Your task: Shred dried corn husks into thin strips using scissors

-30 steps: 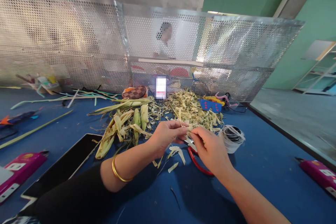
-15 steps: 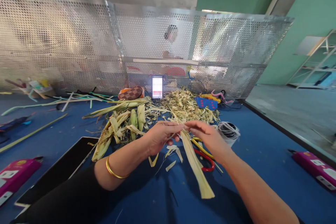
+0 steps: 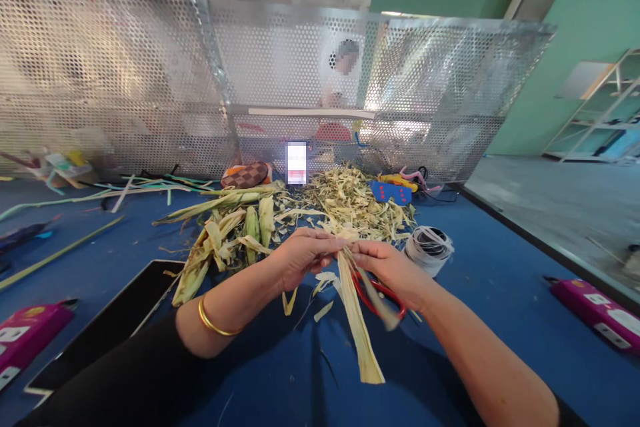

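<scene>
Between my two hands hangs a long pale corn husk strip (image 3: 359, 327), its wide end toward me. My left hand (image 3: 307, 255) pinches its upper end with the fingertips. My right hand (image 3: 387, 270) pinches at the same spot, and a second, narrower strip (image 3: 376, 300) hangs below it, blurred. Red-handled scissors (image 3: 397, 299) lie on the table behind the strips, partly covered. Beyond my hands is a heap of shredded husk (image 3: 357, 200). Whole green-yellow husks (image 3: 253, 233) lie in a pile to the left.
A wire spool (image 3: 429, 250) stands right of my right hand. Magenta power strips (image 3: 595, 310) lie at both sides, with a black tray (image 3: 107, 327) at left. A lit phone (image 3: 297, 163) leans near the perforated metal screen (image 3: 295, 47); a person is behind it.
The husk's lower end has swung left. A narrower strip now hangs apart from it below my right hand, which has turned and lowered slightly. The view has shifted a little.
</scene>
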Demonstrator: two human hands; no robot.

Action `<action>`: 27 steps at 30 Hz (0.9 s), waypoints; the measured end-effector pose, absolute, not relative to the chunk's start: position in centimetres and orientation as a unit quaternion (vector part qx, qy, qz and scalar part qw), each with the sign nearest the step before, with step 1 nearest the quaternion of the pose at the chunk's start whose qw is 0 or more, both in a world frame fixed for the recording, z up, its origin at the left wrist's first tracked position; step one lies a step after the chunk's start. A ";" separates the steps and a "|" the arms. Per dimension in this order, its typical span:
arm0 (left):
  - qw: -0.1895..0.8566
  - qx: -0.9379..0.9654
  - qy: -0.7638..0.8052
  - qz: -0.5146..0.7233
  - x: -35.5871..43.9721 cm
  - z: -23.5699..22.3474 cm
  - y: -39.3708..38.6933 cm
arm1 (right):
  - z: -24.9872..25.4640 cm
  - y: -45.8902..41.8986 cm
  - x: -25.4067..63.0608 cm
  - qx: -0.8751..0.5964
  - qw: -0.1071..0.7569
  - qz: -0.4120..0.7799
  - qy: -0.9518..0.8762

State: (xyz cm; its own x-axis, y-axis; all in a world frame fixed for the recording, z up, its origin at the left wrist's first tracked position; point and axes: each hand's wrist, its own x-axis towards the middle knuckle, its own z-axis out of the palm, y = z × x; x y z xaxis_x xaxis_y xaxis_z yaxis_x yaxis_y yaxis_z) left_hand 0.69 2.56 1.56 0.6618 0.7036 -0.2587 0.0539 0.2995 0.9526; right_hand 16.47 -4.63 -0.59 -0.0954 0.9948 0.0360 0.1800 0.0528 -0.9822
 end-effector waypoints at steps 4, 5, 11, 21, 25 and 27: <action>0.711 0.561 0.363 0.219 0.7 1.5 2.6 | -0.5 -4.7 17.0 -0.596 0.415 0.236 -0.646; 0.712 0.564 0.362 0.209 0.7 1.5 2.6 | -0.5 -4.7 17.1 -0.600 0.401 0.161 -0.673; 0.756 0.548 0.329 0.142 0.6 1.5 2.6 | -0.5 -4.6 17.2 -0.568 0.367 0.028 -0.736; 0.724 0.584 0.330 0.159 0.4 0.7 3.1 | -0.1 -4.7 17.5 -0.559 0.376 0.019 -0.739; 0.733 0.583 0.316 0.151 0.3 1.0 3.1 | -0.1 -4.7 17.6 -0.553 0.378 0.028 -0.742; 0.749 0.572 0.301 0.143 0.2 1.2 3.1 | 0.0 -4.8 17.6 -0.547 0.380 0.029 -0.746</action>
